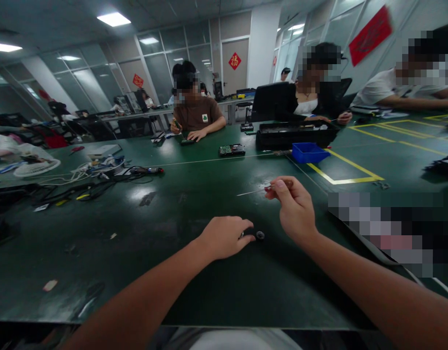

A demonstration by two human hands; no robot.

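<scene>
Thin-shafted screwdriver (pixel 267 188), round disc (pixel 260 236), glossy green tabletop (pixel 154 238)

Electronics workshop | shared green worktable (pixel 245 291) | exposed circuit board (pixel 228 150), 12 o'clock | cable tangle (pixel 96 171), 10–11 o'clock | blue bin (pixel 310 153), 1 o'clock | seated people (pixel 196 112) working, 12–1 o'clock

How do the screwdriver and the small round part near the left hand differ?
The screwdriver is long and thin; the round part is a small disc. The screwdriver is held in the right hand, while the round part lies on the green table, beside the left hand. Both show grey, metallic-looking surfaces.
</scene>
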